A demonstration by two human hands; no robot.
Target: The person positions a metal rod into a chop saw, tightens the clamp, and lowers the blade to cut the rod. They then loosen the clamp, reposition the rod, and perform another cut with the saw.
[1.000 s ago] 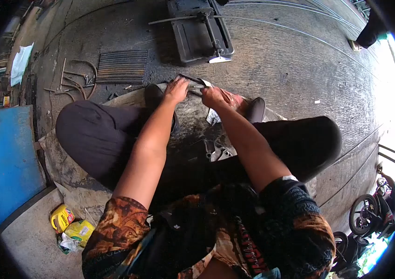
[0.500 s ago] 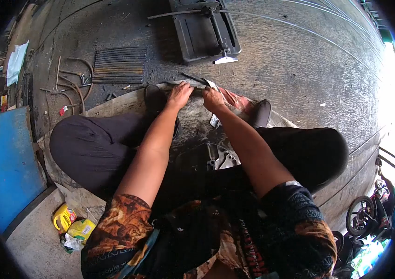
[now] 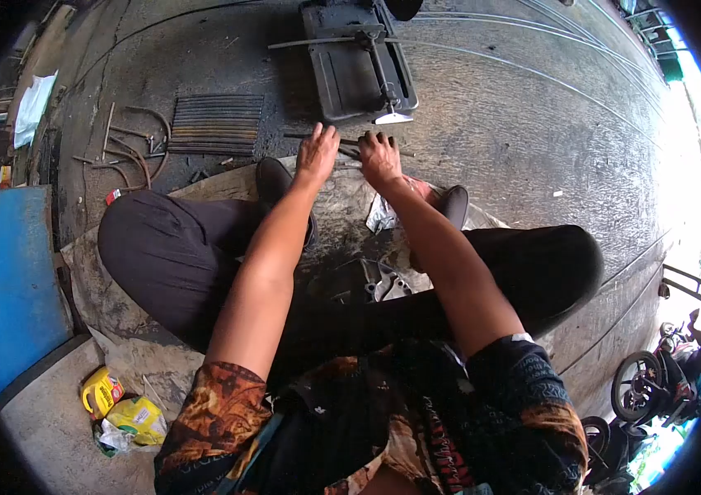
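My left hand (image 3: 318, 155) is closed over a thin dark metal rod (image 3: 348, 148), which sticks out to the left past the fingers. Farther right along the rod, my right hand (image 3: 380, 160) grips it too, and its end shows beyond that hand. Both hands are in front of a black machine base with a clamp (image 3: 359, 78), in which a long thin bar is held. Beneath the hands lies a dirty cloth sheet (image 3: 342, 194), with a silvery crumpled wrapper (image 3: 381, 214) on it. My fingertips are partly hidden behind the backs of the hands.
A neat row of dark rods (image 3: 217, 124) lies left of the machine, beside bent rusty pipes (image 3: 138, 148). Grey metal brackets (image 3: 386, 283) rest near my lap. A blue panel (image 3: 12, 280) stands left, yellow packages (image 3: 132, 417) lower left, a motorcycle (image 3: 651, 379) right.
Both hands have moved forward off the sheet's edge toward the machine base, bringing the rod along. The rod now shows on both sides of the hands.
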